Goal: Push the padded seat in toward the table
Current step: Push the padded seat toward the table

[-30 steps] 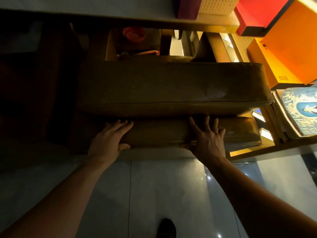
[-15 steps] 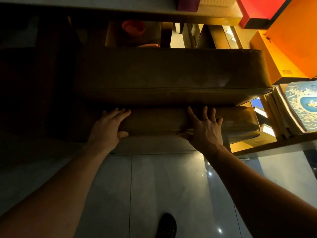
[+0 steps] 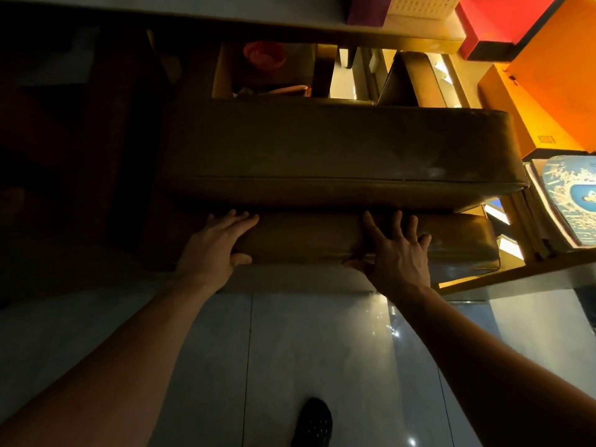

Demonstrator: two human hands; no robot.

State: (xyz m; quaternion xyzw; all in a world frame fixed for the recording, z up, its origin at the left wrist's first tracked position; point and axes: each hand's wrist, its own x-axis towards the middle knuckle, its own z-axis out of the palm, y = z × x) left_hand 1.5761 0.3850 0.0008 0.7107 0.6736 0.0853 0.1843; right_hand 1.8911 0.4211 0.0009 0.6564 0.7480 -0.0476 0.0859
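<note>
The brown padded seat (image 3: 322,150) lies below me, its wide cushion stretching left to right under the table's edge (image 3: 193,9). A narrower padded part (image 3: 309,243) runs along its near side. On this part rests my left hand (image 3: 213,250), fingers on top and thumb hooked round the near edge. My right hand (image 3: 400,259) lies further right on the same part, fingers spread on top and thumb under the edge. The seat's left end is lost in shadow.
To the right are orange boxes (image 3: 554,75), a red box (image 3: 496,24) and a stack of books (image 3: 567,201) on a wooden shelf. A red bowl (image 3: 264,54) sits beyond the seat. My shoe (image 3: 312,424) stands on the glossy tile floor.
Both hands and the seat have shifted a little away from me, toward the table. The hold of both hands on the near padded part is the same.
</note>
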